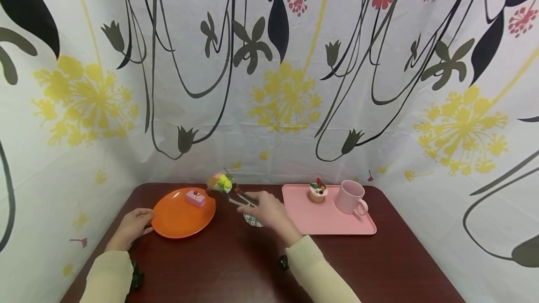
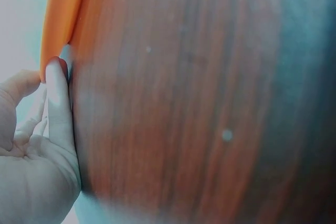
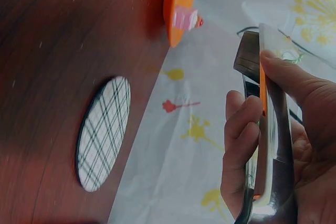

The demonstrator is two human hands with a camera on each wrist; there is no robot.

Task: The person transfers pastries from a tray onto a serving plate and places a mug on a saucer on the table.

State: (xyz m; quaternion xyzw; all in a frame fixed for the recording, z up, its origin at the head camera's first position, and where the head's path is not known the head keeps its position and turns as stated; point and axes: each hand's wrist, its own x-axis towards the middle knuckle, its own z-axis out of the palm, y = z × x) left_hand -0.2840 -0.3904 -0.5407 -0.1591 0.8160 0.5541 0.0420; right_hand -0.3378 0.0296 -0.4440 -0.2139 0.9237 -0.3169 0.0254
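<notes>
My left hand [image 1: 132, 228] pinches the near-left rim of an orange plate [image 1: 178, 216], thumb on top and a finger under it, as the left wrist view shows. A small pink cake [image 1: 195, 198] with a red topping sits on the plate. My right hand [image 1: 269, 211] grips metal tongs [image 3: 275, 145]. At the tongs' far end, between the plate and a pink tray, is a small dessert with yellow and green topping [image 1: 224, 182], held above the table. The tong tips partly hide it.
The pink tray [image 1: 311, 223] at the right holds a cupcake [image 1: 318, 192] with berries and a pink mug [image 1: 349, 198]. A checked round coaster [image 3: 104, 135] lies under my right hand on the dark wood table [image 1: 202, 265]. Patterned curtains [image 1: 269, 144] enclose the back and sides.
</notes>
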